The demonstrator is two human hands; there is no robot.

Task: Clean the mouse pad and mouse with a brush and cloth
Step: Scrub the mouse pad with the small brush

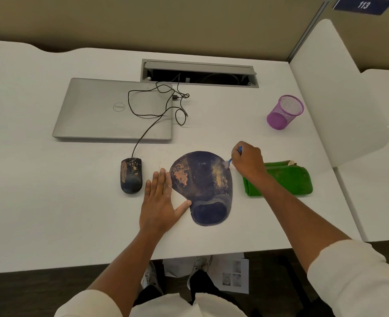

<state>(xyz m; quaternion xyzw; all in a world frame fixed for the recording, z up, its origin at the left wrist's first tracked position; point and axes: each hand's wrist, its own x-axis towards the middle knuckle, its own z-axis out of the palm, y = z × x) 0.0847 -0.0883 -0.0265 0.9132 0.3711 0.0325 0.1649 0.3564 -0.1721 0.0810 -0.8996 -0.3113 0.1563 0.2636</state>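
Two hands worked over the white desk (51, 202). The right hand (248, 160) gripped a small blue brush (229, 161), its bristles at the far right edge of the stained dark mouse pad (202, 179). The left hand (159, 202) lay flat and released, touching the pad's left edge. The smeared mouse (131, 175) sat left, the green cloth (287, 179) right.

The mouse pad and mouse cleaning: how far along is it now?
Nothing looks finished: the mouse pad and mouse both carry tan smears. In hand: the right hand holds a blue brush at the pad's far right edge, while the left hand lies flat beside it. Left: the brushing and wiping; the green cloth lies folded.
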